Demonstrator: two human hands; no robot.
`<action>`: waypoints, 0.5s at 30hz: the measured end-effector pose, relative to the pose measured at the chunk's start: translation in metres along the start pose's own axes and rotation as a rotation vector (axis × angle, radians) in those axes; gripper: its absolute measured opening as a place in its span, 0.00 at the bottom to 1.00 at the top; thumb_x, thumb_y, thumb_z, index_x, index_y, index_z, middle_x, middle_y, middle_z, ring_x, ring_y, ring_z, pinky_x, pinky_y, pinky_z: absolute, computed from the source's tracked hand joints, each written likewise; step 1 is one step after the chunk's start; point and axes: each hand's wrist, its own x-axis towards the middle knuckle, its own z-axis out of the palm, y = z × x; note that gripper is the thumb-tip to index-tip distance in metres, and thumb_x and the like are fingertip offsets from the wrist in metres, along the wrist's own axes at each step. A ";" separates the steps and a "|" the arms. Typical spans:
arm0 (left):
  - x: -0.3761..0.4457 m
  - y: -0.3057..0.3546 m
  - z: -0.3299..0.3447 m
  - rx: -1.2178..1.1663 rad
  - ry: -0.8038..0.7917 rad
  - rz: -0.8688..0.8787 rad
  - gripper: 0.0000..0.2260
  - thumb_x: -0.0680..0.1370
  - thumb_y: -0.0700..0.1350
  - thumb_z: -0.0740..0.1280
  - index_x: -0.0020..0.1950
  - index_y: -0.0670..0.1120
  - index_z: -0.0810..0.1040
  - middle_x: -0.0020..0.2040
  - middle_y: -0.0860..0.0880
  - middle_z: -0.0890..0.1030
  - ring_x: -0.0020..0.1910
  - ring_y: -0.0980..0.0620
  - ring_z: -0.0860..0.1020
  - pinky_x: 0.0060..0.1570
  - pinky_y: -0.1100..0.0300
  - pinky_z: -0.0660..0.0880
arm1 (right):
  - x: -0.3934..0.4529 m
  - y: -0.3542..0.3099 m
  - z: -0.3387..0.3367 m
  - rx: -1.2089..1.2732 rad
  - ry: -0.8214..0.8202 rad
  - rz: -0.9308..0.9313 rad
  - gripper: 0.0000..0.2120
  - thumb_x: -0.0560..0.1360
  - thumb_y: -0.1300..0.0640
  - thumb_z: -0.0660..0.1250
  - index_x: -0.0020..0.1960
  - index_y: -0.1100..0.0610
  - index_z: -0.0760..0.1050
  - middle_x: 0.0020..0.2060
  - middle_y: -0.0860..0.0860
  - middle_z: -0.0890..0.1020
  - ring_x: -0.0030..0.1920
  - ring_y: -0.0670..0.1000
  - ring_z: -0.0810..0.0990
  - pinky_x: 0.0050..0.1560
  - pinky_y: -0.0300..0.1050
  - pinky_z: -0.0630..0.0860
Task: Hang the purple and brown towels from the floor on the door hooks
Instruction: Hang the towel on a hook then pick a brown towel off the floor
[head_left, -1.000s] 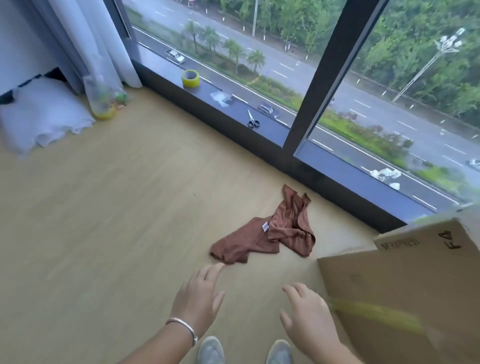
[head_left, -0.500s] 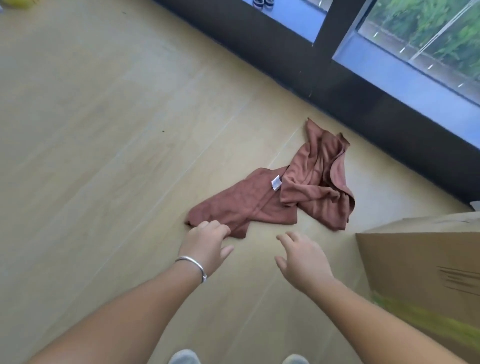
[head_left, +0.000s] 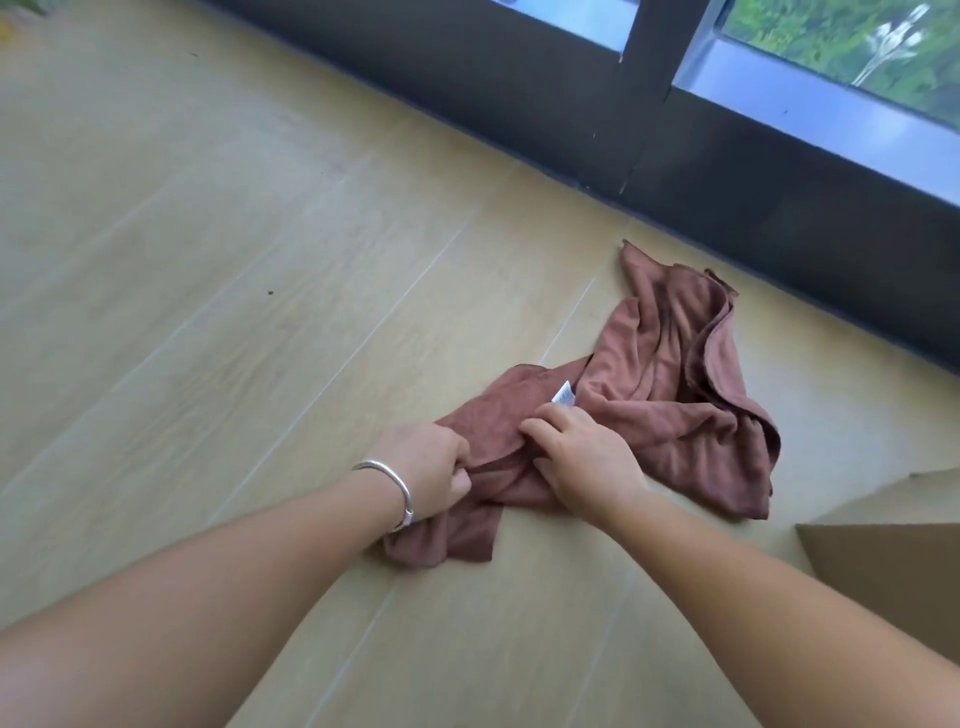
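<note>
The brown towel (head_left: 670, 395) lies crumpled on the wooden floor near the window wall, a small white label showing on it. My left hand (head_left: 423, 467), with a silver bracelet at the wrist, grips the towel's near end with curled fingers. My right hand (head_left: 582, 460) has its fingers curled into the cloth just below the label. The purple towel and the door hooks are out of view.
A cardboard box (head_left: 893, 561) stands on the floor at the right, close to my right forearm. The dark window frame (head_left: 649, 109) runs along the far side. Light wooden floor (head_left: 208, 260) stretches to the left.
The view has dropped closer to the floor. Both hands went from hovering above the floor to taking hold of the brown towel's near end, and the cloth there has bunched up.
</note>
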 end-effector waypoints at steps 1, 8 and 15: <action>0.000 -0.005 -0.003 -0.087 -0.006 -0.058 0.08 0.71 0.51 0.62 0.44 0.51 0.79 0.39 0.52 0.80 0.42 0.47 0.78 0.38 0.60 0.71 | 0.001 -0.001 -0.002 -0.004 -0.001 -0.029 0.20 0.69 0.58 0.70 0.61 0.55 0.75 0.56 0.51 0.77 0.53 0.56 0.76 0.41 0.50 0.77; -0.001 -0.041 -0.026 -1.090 -0.083 -0.427 0.06 0.76 0.45 0.67 0.40 0.48 0.80 0.33 0.51 0.80 0.31 0.53 0.77 0.33 0.61 0.72 | 0.011 -0.022 -0.004 0.120 0.182 0.001 0.21 0.70 0.55 0.72 0.61 0.55 0.74 0.57 0.50 0.77 0.49 0.55 0.79 0.44 0.49 0.76; -0.015 -0.070 -0.051 -0.473 -0.031 -0.251 0.08 0.68 0.38 0.66 0.37 0.52 0.77 0.31 0.56 0.76 0.32 0.53 0.76 0.32 0.63 0.68 | 0.049 -0.022 -0.023 -0.142 0.160 0.060 0.09 0.72 0.55 0.66 0.51 0.53 0.81 0.46 0.53 0.78 0.49 0.59 0.74 0.47 0.50 0.67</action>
